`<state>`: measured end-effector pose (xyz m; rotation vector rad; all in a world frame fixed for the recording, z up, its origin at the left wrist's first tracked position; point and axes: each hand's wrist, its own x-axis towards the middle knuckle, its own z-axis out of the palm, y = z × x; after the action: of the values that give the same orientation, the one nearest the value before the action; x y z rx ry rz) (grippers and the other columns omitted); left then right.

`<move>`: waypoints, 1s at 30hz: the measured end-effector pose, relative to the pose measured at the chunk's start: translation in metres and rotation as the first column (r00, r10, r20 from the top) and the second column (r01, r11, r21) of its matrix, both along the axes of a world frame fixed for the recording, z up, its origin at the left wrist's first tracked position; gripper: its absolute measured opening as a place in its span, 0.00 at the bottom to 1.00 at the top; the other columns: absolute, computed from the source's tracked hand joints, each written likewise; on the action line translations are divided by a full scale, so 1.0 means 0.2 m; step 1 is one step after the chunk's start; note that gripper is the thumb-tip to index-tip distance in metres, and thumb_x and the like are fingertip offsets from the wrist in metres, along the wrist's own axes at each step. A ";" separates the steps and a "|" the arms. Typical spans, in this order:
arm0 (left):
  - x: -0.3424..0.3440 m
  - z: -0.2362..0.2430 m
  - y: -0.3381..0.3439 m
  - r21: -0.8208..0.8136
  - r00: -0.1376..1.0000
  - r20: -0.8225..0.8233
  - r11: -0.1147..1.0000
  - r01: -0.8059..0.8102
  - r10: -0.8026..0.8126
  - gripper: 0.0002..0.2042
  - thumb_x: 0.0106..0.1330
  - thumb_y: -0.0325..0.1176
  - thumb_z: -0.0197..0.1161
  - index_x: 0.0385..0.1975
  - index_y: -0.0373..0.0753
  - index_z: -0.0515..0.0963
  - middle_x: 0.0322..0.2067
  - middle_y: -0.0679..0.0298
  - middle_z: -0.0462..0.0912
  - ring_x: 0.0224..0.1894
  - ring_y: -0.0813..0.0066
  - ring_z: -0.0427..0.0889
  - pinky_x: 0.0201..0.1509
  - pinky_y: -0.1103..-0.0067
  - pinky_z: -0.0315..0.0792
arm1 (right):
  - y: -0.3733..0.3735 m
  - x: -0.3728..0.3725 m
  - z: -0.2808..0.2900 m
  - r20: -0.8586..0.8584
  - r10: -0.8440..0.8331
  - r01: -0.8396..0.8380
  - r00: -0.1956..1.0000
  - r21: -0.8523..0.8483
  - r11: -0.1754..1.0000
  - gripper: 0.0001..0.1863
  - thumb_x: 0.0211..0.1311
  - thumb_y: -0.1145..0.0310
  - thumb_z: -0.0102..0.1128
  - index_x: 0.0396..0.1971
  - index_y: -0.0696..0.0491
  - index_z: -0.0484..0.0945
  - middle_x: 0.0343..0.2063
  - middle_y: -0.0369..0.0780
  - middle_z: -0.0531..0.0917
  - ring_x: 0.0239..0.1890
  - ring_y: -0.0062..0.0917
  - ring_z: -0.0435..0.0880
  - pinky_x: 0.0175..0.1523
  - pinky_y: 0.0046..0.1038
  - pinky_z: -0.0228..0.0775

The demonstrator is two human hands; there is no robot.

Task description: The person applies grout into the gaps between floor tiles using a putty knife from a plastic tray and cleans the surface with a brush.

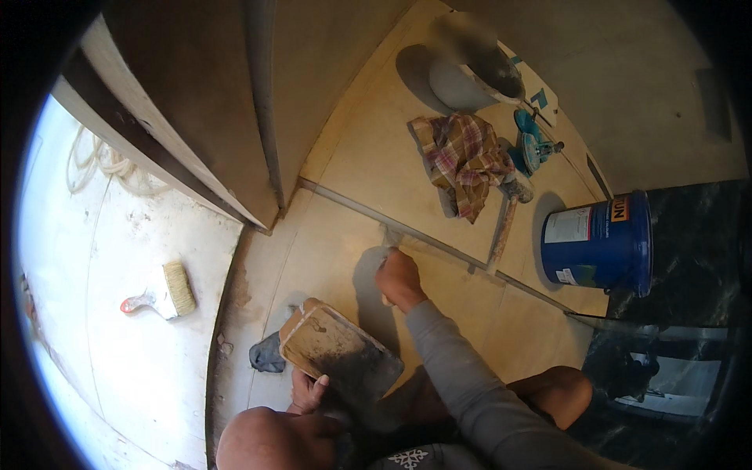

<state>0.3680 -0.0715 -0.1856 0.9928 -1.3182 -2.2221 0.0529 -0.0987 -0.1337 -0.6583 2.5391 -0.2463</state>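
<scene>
My right hand [399,278], in a grey sleeve, reaches forward and grips a small scraper whose blade [389,236] touches the grey joint line [439,239] between beige floor tiles. My left hand [309,389] holds up a flat rectangular trowel [338,350] smeared with dark grey paste, tilted just above the floor close to my knee [262,440]. A dark rag [268,354] lies on the tile beside the trowel.
A blue paint bucket [599,243] stands at the right, and a mallet [505,219] lies along the joint. Farther back are a plaid cloth [464,157], a teal power tool [533,145] and a grey bucket [470,74]. A wide brush [168,290] and coiled rope [102,160] lie left.
</scene>
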 end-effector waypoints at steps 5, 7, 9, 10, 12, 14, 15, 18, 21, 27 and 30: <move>0.03 -0.04 0.01 -0.044 0.999 -0.033 0.998 -0.040 0.039 0.37 0.59 0.52 0.65 0.58 0.29 0.63 0.53 0.53 0.73 0.56 0.62 0.72 0.61 0.69 0.64 | -0.04 0.02 0.06 0.052 0.097 -0.097 0.994 -0.004 0.995 0.12 0.60 0.69 0.52 0.40 0.60 0.78 0.32 0.54 0.82 0.37 0.49 0.82 0.44 0.43 0.74; 0.03 -0.01 0.01 -0.032 0.998 -0.035 0.998 -0.048 0.047 0.37 0.59 0.51 0.65 0.58 0.28 0.63 0.54 0.53 0.73 0.56 0.62 0.71 0.61 0.69 0.64 | -0.10 0.07 0.00 0.005 0.072 -0.071 0.997 -0.069 0.995 0.13 0.60 0.70 0.52 0.41 0.60 0.77 0.31 0.54 0.82 0.37 0.49 0.82 0.44 0.44 0.74; 0.03 -0.03 0.02 -0.016 1.000 -0.019 1.000 -0.015 0.015 0.37 0.58 0.52 0.65 0.58 0.28 0.63 0.53 0.52 0.73 0.57 0.62 0.71 0.61 0.68 0.64 | -0.16 0.09 -0.08 -0.010 0.014 -0.014 1.000 -0.074 0.997 0.14 0.59 0.70 0.52 0.43 0.61 0.76 0.31 0.54 0.82 0.36 0.49 0.82 0.43 0.45 0.74; 0.03 -0.04 0.02 -0.007 1.000 -0.012 1.000 0.002 -0.002 0.37 0.58 0.52 0.65 0.58 0.28 0.63 0.53 0.52 0.73 0.57 0.62 0.71 0.61 0.68 0.64 | -0.17 0.10 -0.11 -0.018 -0.023 0.021 1.000 -0.084 0.996 0.14 0.58 0.71 0.52 0.41 0.62 0.76 0.31 0.55 0.82 0.37 0.50 0.82 0.43 0.44 0.74; 0.03 -0.02 0.02 -0.028 0.999 0.034 1.000 -0.004 0.005 0.37 0.58 0.52 0.65 0.58 0.28 0.63 0.53 0.52 0.74 0.56 0.62 0.72 0.61 0.68 0.64 | -0.19 0.14 -0.12 -0.021 -0.089 0.087 0.996 -0.105 0.991 0.14 0.55 0.73 0.53 0.39 0.65 0.75 0.31 0.57 0.82 0.38 0.50 0.83 0.44 0.43 0.76; 0.02 0.02 0.00 -0.020 0.999 0.028 1.000 -0.015 0.015 0.37 0.58 0.52 0.65 0.58 0.28 0.63 0.52 0.53 0.74 0.56 0.62 0.72 0.61 0.68 0.64 | -0.20 0.11 -0.08 0.073 0.016 -0.011 0.997 -0.064 0.998 0.15 0.55 0.73 0.53 0.40 0.66 0.75 0.32 0.57 0.82 0.38 0.50 0.83 0.44 0.43 0.76; 0.02 0.04 -0.02 -0.002 1.000 0.001 1.000 -0.024 0.024 0.37 0.58 0.52 0.65 0.58 0.28 0.63 0.52 0.53 0.74 0.56 0.62 0.72 0.61 0.68 0.64 | -0.20 0.10 -0.03 0.116 0.070 -0.064 0.991 -0.050 0.997 0.15 0.55 0.73 0.53 0.40 0.67 0.75 0.32 0.57 0.82 0.38 0.50 0.83 0.44 0.43 0.76; 0.00 0.04 -0.02 -0.047 0.999 -0.032 0.999 -0.023 0.021 0.37 0.58 0.52 0.65 0.58 0.28 0.63 0.53 0.53 0.74 0.56 0.62 0.72 0.61 0.69 0.64 | -0.17 0.09 0.06 0.133 0.170 -0.176 0.976 0.032 0.984 0.15 0.54 0.73 0.53 0.40 0.67 0.75 0.33 0.57 0.82 0.38 0.49 0.83 0.44 0.43 0.76; -0.01 0.03 -0.01 -0.039 0.998 -0.051 0.998 -0.046 0.044 0.38 0.58 0.52 0.65 0.58 0.28 0.62 0.53 0.53 0.73 0.56 0.63 0.71 0.61 0.69 0.64 | -0.18 0.06 0.12 0.086 0.136 -0.143 0.987 0.083 0.986 0.14 0.54 0.74 0.52 0.37 0.67 0.76 0.34 0.58 0.82 0.39 0.49 0.83 0.45 0.43 0.75; 0.02 -0.02 0.01 0.015 1.000 -0.015 1.000 -0.024 0.024 0.39 0.58 0.54 0.65 0.59 0.28 0.61 0.54 0.53 0.73 0.57 0.62 0.71 0.61 0.69 0.63 | -0.11 0.09 0.01 0.057 0.063 -0.061 0.996 -0.026 0.998 0.11 0.54 0.72 0.53 0.33 0.65 0.78 0.31 0.57 0.82 0.38 0.48 0.83 0.44 0.42 0.76; 0.02 -0.02 0.01 -0.029 0.999 -0.034 0.999 -0.043 0.042 0.39 0.58 0.53 0.65 0.59 0.28 0.61 0.54 0.53 0.73 0.56 0.63 0.71 0.61 0.69 0.63 | -0.10 0.11 0.05 0.059 0.106 -0.105 0.993 -0.026 0.994 0.11 0.54 0.72 0.54 0.33 0.64 0.78 0.29 0.56 0.83 0.35 0.50 0.83 0.42 0.43 0.76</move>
<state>0.3728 -0.0693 -0.1898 0.9594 -1.3001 -2.1719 0.0754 -0.1182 -0.1230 -0.7794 2.4386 -0.2544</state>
